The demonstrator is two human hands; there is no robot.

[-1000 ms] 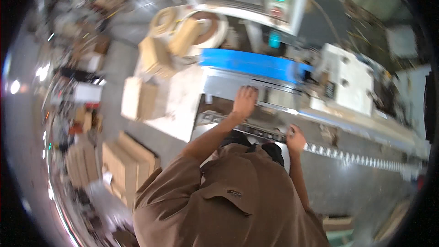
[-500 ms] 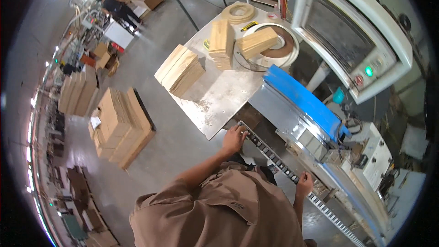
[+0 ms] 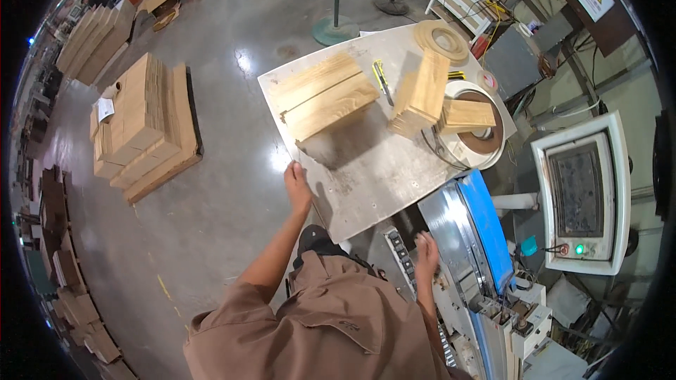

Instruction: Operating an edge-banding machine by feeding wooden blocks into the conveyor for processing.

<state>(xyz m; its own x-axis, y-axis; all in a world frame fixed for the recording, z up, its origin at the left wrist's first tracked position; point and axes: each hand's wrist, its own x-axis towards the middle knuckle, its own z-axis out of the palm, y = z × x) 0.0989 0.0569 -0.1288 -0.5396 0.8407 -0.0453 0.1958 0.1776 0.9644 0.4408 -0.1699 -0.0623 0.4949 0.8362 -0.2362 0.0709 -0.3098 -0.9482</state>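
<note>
My left hand (image 3: pixel 298 186) is at the left edge of the pale worktable (image 3: pixel 366 193), fingers stretched toward the rim; whether they touch it I cannot tell. Over by the roller rail (image 3: pixel 399 250), beside the metal machine with a blue cover (image 3: pixel 487 229), hangs my right hand (image 3: pixel 426 257), its fingers loosely bent and nothing seen in them. Light wooden boards lie in a wide stack (image 3: pixel 327 98) on the table's left part. A taller stack of narrow boards (image 3: pixel 422 91) stands to its right. More short boards (image 3: pixel 467 115) rest on a big white-rimmed reel (image 3: pixel 496 144).
A yellow utility knife (image 3: pixel 382 79) and a coil of edge banding (image 3: pixel 442 39) lie on the table. A control panel (image 3: pixel 577 197) stands at the right. Stacked brown panels (image 3: pixel 141 116) sit on the floor at left. A post with a round base (image 3: pixel 335 31) rises behind the table.
Both hands have left the roller rail. My left hand has gone to the table's left edge, my right hand up beside the machine's near end. The view has turned.
</note>
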